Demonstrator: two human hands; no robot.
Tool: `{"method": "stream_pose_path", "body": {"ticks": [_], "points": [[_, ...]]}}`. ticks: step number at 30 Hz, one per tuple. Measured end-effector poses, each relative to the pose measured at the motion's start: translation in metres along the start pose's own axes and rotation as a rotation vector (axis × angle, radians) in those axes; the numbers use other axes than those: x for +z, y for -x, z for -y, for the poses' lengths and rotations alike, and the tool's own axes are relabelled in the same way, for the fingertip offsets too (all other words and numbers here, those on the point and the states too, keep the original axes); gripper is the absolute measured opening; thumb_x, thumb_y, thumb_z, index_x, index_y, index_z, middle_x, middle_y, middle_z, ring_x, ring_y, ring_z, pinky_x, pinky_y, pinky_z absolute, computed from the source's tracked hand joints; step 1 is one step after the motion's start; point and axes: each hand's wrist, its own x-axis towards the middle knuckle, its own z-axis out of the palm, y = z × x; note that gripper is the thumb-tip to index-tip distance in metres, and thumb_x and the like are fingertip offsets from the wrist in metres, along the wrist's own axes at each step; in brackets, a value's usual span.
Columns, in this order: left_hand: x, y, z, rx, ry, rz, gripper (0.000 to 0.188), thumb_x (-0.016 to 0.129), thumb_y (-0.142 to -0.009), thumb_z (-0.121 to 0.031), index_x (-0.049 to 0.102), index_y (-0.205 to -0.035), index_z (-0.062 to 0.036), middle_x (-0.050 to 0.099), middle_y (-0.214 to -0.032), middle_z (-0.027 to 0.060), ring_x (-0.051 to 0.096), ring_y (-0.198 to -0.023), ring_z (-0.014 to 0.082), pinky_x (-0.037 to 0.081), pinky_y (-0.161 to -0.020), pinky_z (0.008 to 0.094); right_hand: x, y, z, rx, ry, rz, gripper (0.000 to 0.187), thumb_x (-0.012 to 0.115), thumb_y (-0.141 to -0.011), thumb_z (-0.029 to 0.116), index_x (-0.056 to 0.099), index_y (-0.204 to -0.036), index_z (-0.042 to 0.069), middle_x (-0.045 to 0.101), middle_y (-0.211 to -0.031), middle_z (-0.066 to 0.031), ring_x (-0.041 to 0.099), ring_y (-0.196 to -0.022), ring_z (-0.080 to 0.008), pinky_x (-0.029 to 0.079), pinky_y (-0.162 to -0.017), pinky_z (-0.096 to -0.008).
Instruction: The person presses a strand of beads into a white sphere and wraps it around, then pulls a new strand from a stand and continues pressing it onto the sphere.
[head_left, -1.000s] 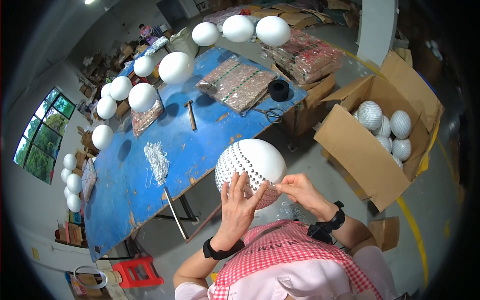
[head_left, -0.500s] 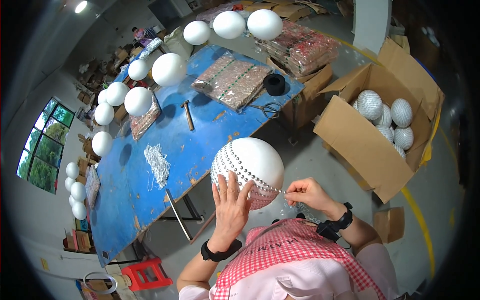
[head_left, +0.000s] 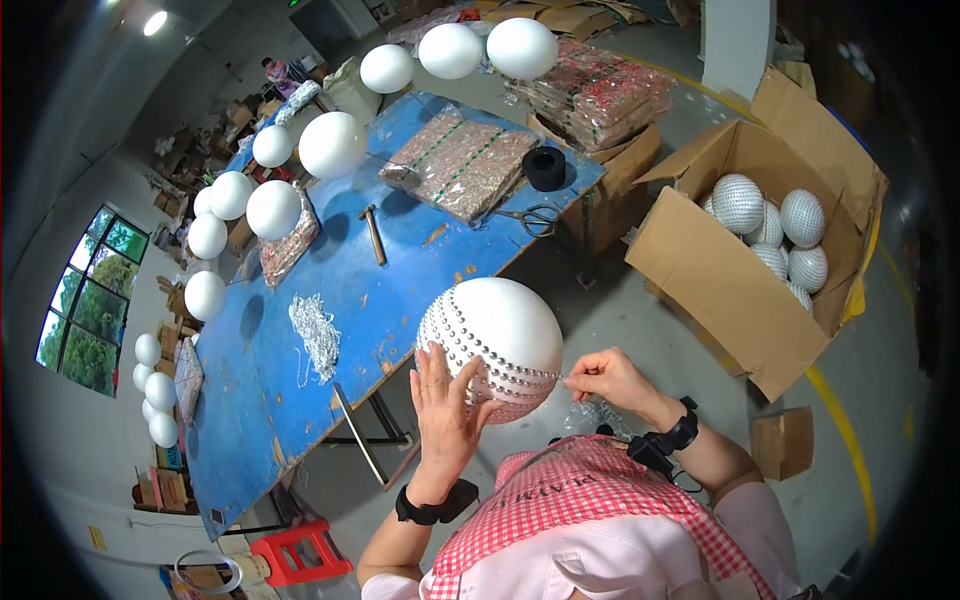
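Observation:
A large white ball (head_left: pixel 508 315) is in front of me, beyond the checked apron. Rows of silver beads (head_left: pixel 462 335) wrap around its left and lower side. My left hand (head_left: pixel 447 415) holds the ball from the lower left, fingers spread and pressed against the beaded part. At the ball's right, my right hand (head_left: pixel 612 383) pinches the bead string with thumb and forefinger, keeping it stretched off the surface. Loose bead string (head_left: pixel 598 418) hangs below that hand. The ball's underside is hidden.
A worn blue table (head_left: pixel 345 265) carries a hammer (head_left: pixel 373 235), scissors (head_left: pixel 535 218), black tape roll (head_left: pixel 545 168), white string bundle (head_left: pixel 315 335) and plastic-wrapped packs (head_left: pixel 465 165). Several white balls (head_left: pixel 333 145) line its far side. An open carton (head_left: pixel 730 290) at right contains wrapped balls.
The left hand has shifted slightly left and down along the ball, its thumb lower. The right hand has moved slightly left and still pinches the string. The view has shifted a little.

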Motion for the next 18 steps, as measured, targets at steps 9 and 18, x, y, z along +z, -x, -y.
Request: {"method": "stream_pose_path", "body": {"ticks": [9, 18], "points": [[-0.007, -0.007, 0.020, -0.208, 0.234, -0.125, 0.052, 0.076, -0.081, -0.023, 0.056, -0.128, -0.0116, 0.049, -0.130, 0.0208, 0.041, -0.130, 0.0404, 0.039, -0.102, 0.0455, 0.005, -0.009, 0.008, 0.009, -0.004, 0.051, 0.017, 0.068, -0.090, 0.016, 0.066, -0.082, 0.001, 0.065, -0.071, -0.0023, 0.060, -0.065, -0.0067, 0.050, -0.061, -0.0212], [-0.013, -0.018, 0.027, -0.165, 0.189, -0.054, 0.090, 0.077, -0.074, -0.044, 0.037, -0.141, -0.0009, 0.049, -0.134, 0.0224, 0.042, -0.131, 0.0404, 0.035, -0.105, 0.0470, 0.013, -0.012, 0.022, -0.002, 0.045, 0.046, 0.018, 0.066, -0.091, 0.015, 0.065, -0.081, 0.001, 0.064, -0.070, -0.0017, 0.059, -0.064, -0.0060, 0.048, -0.059, -0.0207]]}}
